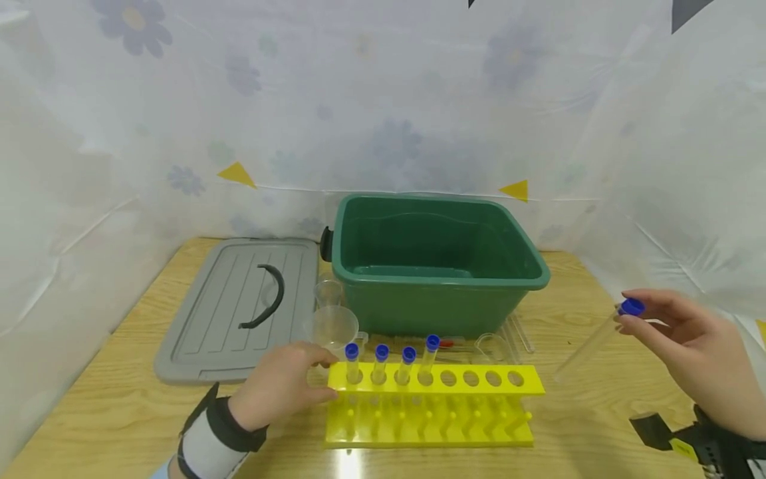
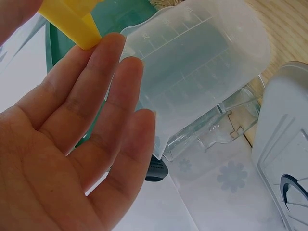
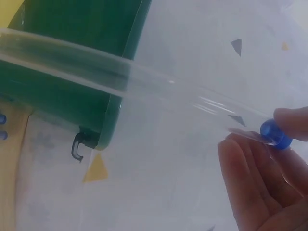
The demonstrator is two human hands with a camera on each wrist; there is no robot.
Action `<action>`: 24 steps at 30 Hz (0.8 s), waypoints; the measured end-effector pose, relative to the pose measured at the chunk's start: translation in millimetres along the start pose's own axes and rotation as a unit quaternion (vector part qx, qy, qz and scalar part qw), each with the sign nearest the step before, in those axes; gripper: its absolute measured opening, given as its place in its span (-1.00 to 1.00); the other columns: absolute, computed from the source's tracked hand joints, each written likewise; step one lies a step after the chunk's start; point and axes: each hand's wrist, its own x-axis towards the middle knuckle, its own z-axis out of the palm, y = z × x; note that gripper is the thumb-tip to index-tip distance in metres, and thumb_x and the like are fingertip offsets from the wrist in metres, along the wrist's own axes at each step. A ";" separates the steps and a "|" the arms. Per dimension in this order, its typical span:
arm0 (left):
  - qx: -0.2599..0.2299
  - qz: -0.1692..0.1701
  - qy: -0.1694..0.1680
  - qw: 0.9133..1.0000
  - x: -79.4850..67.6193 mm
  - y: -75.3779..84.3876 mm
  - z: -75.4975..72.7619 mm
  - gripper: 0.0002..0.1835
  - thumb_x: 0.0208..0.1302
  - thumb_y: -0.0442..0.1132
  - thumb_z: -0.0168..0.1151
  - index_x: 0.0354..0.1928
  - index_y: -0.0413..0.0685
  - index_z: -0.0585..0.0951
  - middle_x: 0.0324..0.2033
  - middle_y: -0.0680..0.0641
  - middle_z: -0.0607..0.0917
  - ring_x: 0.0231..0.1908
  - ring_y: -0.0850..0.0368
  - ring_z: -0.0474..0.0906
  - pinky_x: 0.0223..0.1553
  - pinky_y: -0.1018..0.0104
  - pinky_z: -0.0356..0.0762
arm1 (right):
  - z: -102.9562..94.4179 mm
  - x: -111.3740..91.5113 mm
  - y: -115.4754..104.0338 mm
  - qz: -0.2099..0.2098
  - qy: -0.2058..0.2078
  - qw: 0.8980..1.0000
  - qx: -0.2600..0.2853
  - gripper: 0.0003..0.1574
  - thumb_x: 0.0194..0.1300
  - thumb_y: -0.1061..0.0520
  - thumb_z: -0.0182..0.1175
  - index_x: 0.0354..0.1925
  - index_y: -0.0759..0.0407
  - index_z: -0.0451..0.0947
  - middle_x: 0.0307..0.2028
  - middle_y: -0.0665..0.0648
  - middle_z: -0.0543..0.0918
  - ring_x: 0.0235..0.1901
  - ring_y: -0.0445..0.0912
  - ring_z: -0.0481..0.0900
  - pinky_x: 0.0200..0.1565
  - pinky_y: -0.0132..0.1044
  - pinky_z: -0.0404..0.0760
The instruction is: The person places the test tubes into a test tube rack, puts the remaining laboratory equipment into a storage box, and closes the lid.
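Observation:
On the right, my right hand [image 1: 697, 349] pinches a clear test tube [image 3: 159, 79] by its blue cap [image 1: 632, 307], between thumb and fingers. The tube slants down and to the left, beside the rack. My left hand [image 1: 284, 382] holds the left end of a yellow test tube rack [image 1: 431, 436]. In the left wrist view its thumb and fingertips [image 2: 111, 42] meet at the rack's corner, the other fingers extended. Several blue-capped tubes [image 1: 409, 357] stand in the rack's left holes; the holes on the right have no tubes.
Behind the rack stands an open green bin [image 1: 413, 309]. Its grey lid [image 1: 209, 313] with a black handle lies at the left. A translucent measuring beaker [image 2: 192, 62] stands between lid and rack. Clear glass pieces [image 1: 519, 332] lie by the bin's front right.

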 end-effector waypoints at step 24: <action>0.018 0.019 0.012 1.000 0.7 -2.4 0.5 -0.59 -0.17 -0.04 0.50 -0.20 0.03 0.68 -0.31 0.07 0.72 -0.30 0.15 0.60 -0.32 0.29 0.56 | 28.4 8.8 -43.0 -0.041 -0.030 0.999 0.006 -0.57 0.12 0.46 0.21 -0.02 0.24 0.53 -0.26 -0.27 0.63 -0.36 -0.40 0.61 -0.35 -0.63 0.54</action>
